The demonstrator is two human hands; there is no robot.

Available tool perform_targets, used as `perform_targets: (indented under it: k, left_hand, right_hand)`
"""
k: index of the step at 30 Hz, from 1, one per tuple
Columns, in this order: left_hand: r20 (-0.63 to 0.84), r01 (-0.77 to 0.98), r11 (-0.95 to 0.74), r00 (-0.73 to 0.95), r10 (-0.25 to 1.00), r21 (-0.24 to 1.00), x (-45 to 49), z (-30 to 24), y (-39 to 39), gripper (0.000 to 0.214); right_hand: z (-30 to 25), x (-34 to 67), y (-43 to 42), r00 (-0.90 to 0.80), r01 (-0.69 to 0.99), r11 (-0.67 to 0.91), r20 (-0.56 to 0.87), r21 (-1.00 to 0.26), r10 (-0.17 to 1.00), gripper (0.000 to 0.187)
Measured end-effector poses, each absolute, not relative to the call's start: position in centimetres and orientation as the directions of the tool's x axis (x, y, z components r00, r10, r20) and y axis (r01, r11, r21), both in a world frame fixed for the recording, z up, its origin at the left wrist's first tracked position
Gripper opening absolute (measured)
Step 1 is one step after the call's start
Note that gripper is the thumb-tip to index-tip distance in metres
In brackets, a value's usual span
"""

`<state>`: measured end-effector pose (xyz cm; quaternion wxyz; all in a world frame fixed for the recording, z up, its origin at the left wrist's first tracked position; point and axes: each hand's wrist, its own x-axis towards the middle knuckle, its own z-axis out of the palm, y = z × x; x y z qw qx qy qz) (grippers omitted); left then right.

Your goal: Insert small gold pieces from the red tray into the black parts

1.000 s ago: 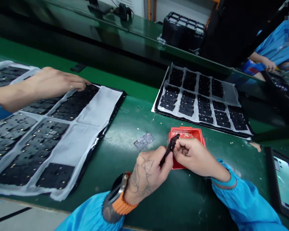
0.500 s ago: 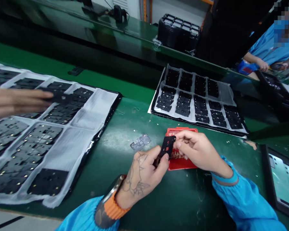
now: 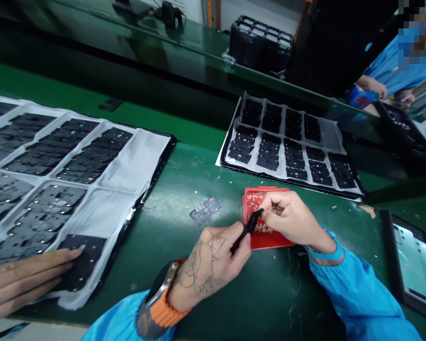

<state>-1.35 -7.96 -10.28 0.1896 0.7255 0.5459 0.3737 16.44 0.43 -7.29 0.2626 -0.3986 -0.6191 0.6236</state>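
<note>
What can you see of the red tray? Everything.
The red tray is open-topped and plastic-looking, with a lip at its far rim. It sits upright on the green bench, many small pale pieces scattered inside. The right hand hides part of its right side; whether they touch is unclear. The black part in the left hand overlaps its left side in view.

Black tray stack (image 3: 261, 49), dark device (image 3: 170, 14), framed panel (image 3: 413, 258)

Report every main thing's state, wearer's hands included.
Left hand: gripping slim black part
Right hand: bent, at the part's end
Red rectangular plastic box: open, holding pale bits
Flat grey part: lying loose
White-lined black left tray: partly filled
White-lined black right tray: partly filled
</note>
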Motion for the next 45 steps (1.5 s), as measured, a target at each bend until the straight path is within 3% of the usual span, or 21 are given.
perform_targets:
  k: [6, 13, 19, 23, 27, 32, 36, 45]
  left_hand:
    - [0.367, 0.637, -0.413, 0.212, 0.906, 0.650, -1.6, -10.0, -7.5, 0.025]
    - [0.321, 0.674, -0.346, 0.168, 0.932, 0.652, -1.3, -10.4, -8.0, 0.023]
    - [0.333, 0.659, -0.371, 0.190, 0.924, 0.654, -1.4, -10.5, -7.9, 0.023]
    - [0.306, 0.640, -0.346, 0.178, 0.935, 0.686, -1.4, -10.2, -7.7, 0.023]
    - [0.138, 0.509, -0.218, 0.189, 0.972, 0.833, -1.8, -10.0, -7.0, 0.026]
    - [-0.140, 0.237, 0.090, 0.203, 0.969, 0.967, -1.9, -10.5, -6.5, 0.026]
    - [-0.191, 0.154, 0.161, 0.209, 0.959, 0.975, -1.8, -10.5, -6.4, 0.026]
    - [-0.203, 0.116, 0.179, 0.241, 0.949, 0.977, -1.6, -10.6, -6.6, 0.031]
  right_hand:
    - [-7.4, 16.6, 0.6, -0.582, 0.161, -0.090, -0.168, -0.983, 0.795, 0.007]
    - [-7.6, 16.4, 0.2, -0.528, 0.311, 0.134, -0.054, -0.941, 0.847, 0.014]
    - [-7.6, 16.6, 0.5, -0.593, 0.144, -0.088, -0.157, -0.986, 0.790, 0.007]
    - [-7.7, 16.6, 0.5, -0.569, 0.165, -0.006, -0.101, -0.986, 0.816, 0.010]
    - [-7.8, 16.4, 0.5, -0.533, 0.220, 0.095, -0.038, -0.971, 0.846, 0.011]
    - [-7.4, 16.3, 0.6, -0.592, 0.089, -0.053, -0.096, -0.995, 0.800, 0.020]
    - [-7.1, 16.4, 0.4, -0.611, 0.068, -0.140, -0.152, -0.988, 0.777, 0.023]
    - [-8.4, 16.3, 0.4, -0.650, 0.078, -0.079, -0.111, -0.994, 0.752, 0.016]
